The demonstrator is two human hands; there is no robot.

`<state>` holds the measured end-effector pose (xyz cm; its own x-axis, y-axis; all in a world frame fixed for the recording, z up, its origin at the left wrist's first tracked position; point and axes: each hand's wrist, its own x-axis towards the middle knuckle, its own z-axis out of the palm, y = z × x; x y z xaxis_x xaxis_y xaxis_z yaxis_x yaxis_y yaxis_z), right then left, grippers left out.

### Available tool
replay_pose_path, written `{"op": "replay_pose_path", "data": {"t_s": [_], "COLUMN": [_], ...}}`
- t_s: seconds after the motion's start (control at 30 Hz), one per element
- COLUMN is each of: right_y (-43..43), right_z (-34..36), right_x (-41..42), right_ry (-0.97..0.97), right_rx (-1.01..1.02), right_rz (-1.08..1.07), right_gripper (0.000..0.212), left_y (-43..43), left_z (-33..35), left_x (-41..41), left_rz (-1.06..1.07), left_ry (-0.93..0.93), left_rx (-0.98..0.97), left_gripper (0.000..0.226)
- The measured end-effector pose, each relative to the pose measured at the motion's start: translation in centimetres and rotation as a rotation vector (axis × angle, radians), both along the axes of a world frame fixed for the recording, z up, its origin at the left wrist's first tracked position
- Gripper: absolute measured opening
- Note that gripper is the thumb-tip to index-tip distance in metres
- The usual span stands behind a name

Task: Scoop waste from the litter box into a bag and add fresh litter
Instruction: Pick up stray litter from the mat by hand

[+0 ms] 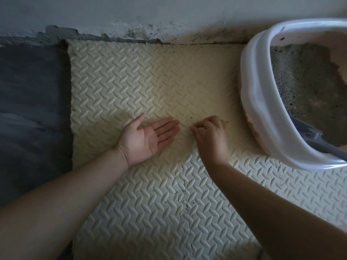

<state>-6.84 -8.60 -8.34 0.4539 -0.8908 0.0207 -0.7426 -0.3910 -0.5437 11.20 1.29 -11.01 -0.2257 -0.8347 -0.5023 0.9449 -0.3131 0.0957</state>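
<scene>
Two bare forearms reach in from 6 o'clock over a cream foam mat embossed with a herringbone tread. The left hand, just at 9 o'clock of the middle of the view, lies palm up, low over the mat. Its fingers are straight and held side by side, pointing toward 3 o'clock, with the thumb spread away toward 12. The right hand, just at 3 o'clock of the middle, is turned knuckles up with every finger curled under. Thumb and forefinger tips are drawn together at the mat as in a pinch - whether anything sits between them is too small to tell. The two hands are near each other but apart. A few dark crumbs dot the mat beside the right hand.

The litter box stands on the mat at 2 to 3 o'clock, cut off by the frame edge - a white plastic pan with a broad rolled rim. Inside lies grey, grainy litter, uneven, with a pale bare patch of pan showing toward 1 o'clock. A grey scoop rests inside at the box's 5 o'clock corner.

At 9 o'clock is dark floor. Along 12 o'clock runs a pale wall, its base chipped and spotted black.
</scene>
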Motion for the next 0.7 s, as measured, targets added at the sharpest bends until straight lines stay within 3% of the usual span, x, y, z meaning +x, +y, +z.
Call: {"op": "replay_pose_path", "data": {"t_s": [0.3,0.7], "right_y": [-0.1,0.1], "right_z": [-0.7,-1.3], "right_x": [-1.7,-2.3], "right_ry": [-0.169,-0.102], "right_rx": [0.102,0.022], "right_rz": [-0.223,-0.104], "right_gripper": [0.028,0.017], "left_y": [0.3,0.3], "left_z": [-1.0,-1.8], "left_x": [0.5,0.8], "left_rz": [0.012,-0.03], "left_ry": [0.017,0.031], "left_rx": [-0.095,-0.137], "left_gripper": [0.078,0.083]}}
